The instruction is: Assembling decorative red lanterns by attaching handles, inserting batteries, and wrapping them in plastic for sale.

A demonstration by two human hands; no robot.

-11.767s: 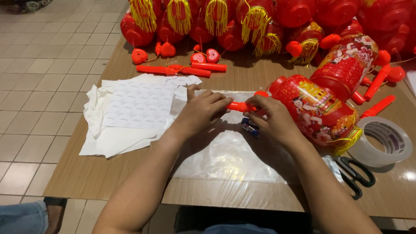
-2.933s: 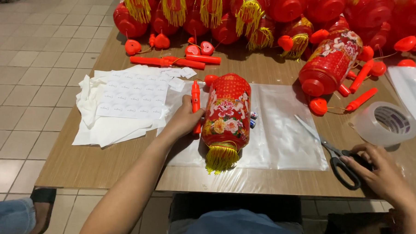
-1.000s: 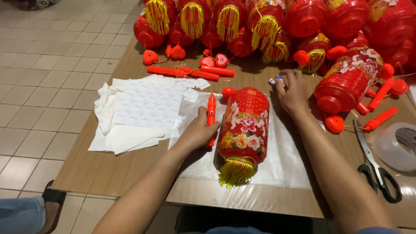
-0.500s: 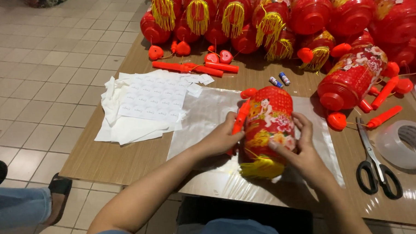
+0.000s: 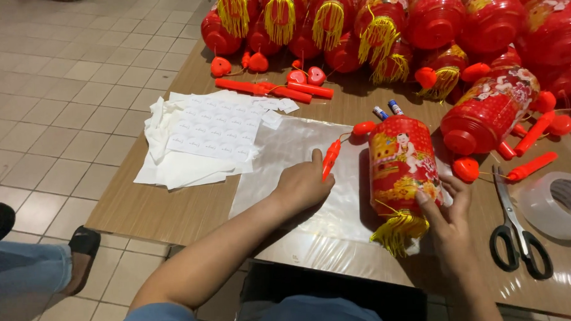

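Your left hand (image 5: 302,186) closes around a red stick handle (image 5: 330,160), thumb up along it, over the clear plastic sheet (image 5: 285,157) spread on the table (image 5: 173,209). Your right hand (image 5: 448,205) rests open-fingered against the lower side of the lantern (image 5: 403,169), which lies on its side on the sheet, gold tassel (image 5: 395,229) toward you, joined to the handle by a thin cord.

The lantern looks light and hollow, thin printed plastic that would dent if squeezed, and round enough to roll; the firmer red end caps seem the safer places to grip, with the handle for carrying. The tassel is soft and loose and would not bear a pull. The sheet looks slick and limp, likely to slide under the lantern.

One lantern is in hand. A second lantern (image 5: 489,109) lies just right of it; beyond, along the table's far edge, a heap of perhaps ten more, too overlapped to count surely. Two small batteries (image 5: 388,109) lie by the lantern's top. Three loose handles (image 5: 267,89) lie at the far left, at least three more at the right. One pair of scissors (image 5: 516,235), one tape roll (image 5: 562,201) and one stack of sticker sheets (image 5: 199,138) complete the table.
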